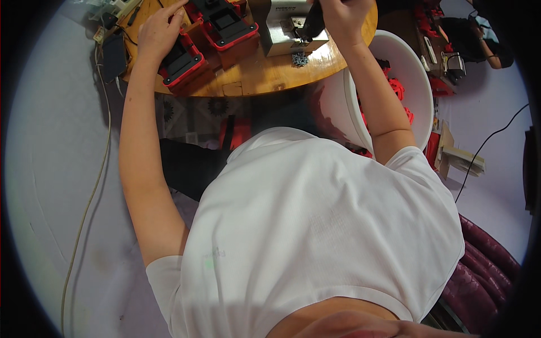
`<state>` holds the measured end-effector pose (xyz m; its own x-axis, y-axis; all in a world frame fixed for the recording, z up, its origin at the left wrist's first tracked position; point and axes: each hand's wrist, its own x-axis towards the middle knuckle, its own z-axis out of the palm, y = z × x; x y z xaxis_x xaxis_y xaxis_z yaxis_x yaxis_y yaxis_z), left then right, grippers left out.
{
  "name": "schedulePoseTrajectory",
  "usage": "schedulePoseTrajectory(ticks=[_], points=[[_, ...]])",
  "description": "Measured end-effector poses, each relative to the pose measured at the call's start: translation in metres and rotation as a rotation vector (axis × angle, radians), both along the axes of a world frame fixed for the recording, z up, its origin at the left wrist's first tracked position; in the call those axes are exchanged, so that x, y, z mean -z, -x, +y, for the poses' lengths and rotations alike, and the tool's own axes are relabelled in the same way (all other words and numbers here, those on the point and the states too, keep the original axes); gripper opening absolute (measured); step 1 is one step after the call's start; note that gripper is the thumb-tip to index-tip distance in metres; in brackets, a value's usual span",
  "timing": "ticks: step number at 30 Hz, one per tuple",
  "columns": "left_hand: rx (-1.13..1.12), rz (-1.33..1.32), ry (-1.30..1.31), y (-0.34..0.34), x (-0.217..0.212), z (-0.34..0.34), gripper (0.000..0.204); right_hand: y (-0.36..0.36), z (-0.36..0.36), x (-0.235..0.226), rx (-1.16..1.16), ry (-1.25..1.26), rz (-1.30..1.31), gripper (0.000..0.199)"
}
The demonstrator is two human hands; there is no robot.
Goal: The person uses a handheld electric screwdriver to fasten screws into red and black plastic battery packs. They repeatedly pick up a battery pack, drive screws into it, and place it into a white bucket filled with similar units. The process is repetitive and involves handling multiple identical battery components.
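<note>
My right hand is closed around a black electric screwdriver, its lower end over the front of a silver metal screw feeder. The top of this hand is cut off by the upper edge. At the left of the round wooden table, my left hand lies with fingers apart on a red and black casing. A second red and black casing stands just right of it. Below the feeder sits a small pile of screws.
A white tub with red parts stands right of the table. Beyond it a brown bench carries red parts, and another person's arm shows at the far right. A pale cable runs down the left floor. Maroon upholstery lies lower right.
</note>
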<state>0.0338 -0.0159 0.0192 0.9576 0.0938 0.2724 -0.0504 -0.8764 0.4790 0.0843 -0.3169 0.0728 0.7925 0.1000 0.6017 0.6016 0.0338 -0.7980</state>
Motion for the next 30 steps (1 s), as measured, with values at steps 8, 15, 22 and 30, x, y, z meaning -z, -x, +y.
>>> schedulePoseTrajectory(ticks=[8,15,22,30], points=[[0.007,-0.163,-0.112,-0.017,0.04,0.018,0.036,-0.022,0.032,-0.047,-0.24,-0.156,-0.013,0.023],[0.03,-0.077,-0.052,-0.015,0.031,0.017,0.036,-0.01,0.012,-0.006,-0.087,-0.002,-0.088,0.028],[0.004,-0.056,-0.108,-0.015,0.033,0.018,0.036,-0.011,-0.008,0.022,-0.072,-0.116,-0.145,0.025],[0.022,-0.095,-0.127,-0.018,0.037,0.021,0.037,-0.015,-0.001,-0.003,-0.172,-0.049,0.029,0.023]])
